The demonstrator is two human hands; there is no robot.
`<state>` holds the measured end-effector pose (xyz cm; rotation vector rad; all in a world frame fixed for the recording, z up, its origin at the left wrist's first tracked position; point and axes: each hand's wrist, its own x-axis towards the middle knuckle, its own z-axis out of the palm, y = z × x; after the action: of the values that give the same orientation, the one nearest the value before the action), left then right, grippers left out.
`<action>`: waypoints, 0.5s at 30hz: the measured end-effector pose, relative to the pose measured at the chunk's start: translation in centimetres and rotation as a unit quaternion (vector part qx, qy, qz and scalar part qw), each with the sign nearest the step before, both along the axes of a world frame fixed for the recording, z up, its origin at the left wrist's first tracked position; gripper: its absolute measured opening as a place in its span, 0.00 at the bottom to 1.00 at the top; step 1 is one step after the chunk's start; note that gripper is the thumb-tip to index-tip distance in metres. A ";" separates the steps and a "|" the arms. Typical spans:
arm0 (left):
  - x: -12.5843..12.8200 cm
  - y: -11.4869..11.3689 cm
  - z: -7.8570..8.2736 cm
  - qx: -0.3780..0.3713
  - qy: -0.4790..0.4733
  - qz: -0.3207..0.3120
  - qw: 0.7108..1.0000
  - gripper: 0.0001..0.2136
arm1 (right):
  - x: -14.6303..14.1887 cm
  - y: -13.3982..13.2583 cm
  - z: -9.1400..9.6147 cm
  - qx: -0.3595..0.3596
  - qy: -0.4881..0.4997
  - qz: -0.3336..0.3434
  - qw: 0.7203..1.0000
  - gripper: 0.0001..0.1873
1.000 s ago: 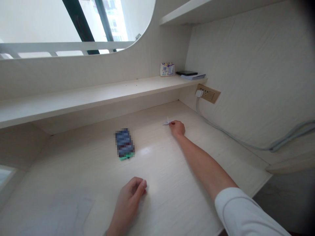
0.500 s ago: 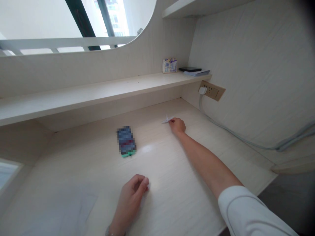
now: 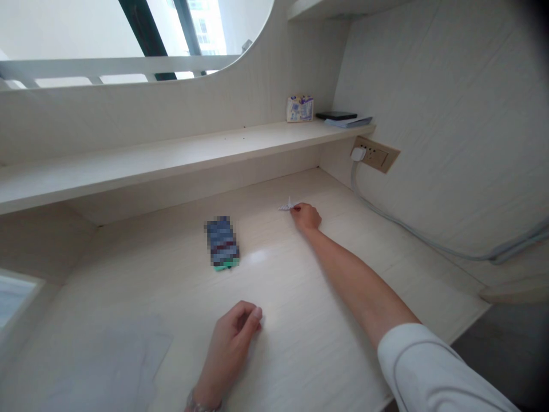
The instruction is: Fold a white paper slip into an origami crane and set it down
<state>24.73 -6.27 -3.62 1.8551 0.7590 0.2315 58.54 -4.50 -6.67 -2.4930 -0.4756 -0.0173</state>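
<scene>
Right hand (image 3: pixel 306 217) on the worktop (image 3: pixel 309 355), fingers (image 3: pixel 295 209) narrowed on a paper crane (image 3: pixel 285 206) just ahead. Left hand (image 3: pixel 231 337) lies loosely curled, empty.

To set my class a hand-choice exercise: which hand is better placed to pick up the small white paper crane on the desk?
Probably the right. The right hand is stretched out with its fingers at the paper crane, while the left hand lies curled much nearer the person, well away from it.

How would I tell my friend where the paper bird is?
Find the pale desk under the shelf. Near the back sits the right hand. At its fingertips is a tiny white paper crane, pointy and folded, far smaller than the blurry dark block nearby.
</scene>
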 end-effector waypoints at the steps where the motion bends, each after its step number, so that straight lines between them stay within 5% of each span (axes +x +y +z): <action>1: 0.0 0.0 0.0 0.000 0.001 0.001 1.000 0.12 | 0.0 0.0 0.0 -0.001 0.000 0.000 1.000 0.14; 15: 0.0 -0.1 0.3 0.008 0.004 0.000 1.000 0.12 | -0.1 -0.1 0.1 0.007 -0.008 0.000 1.000 0.13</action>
<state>24.75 -6.38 -3.37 1.8716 0.7637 0.2307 58.48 -4.56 -6.55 -2.4816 -0.4820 -0.0406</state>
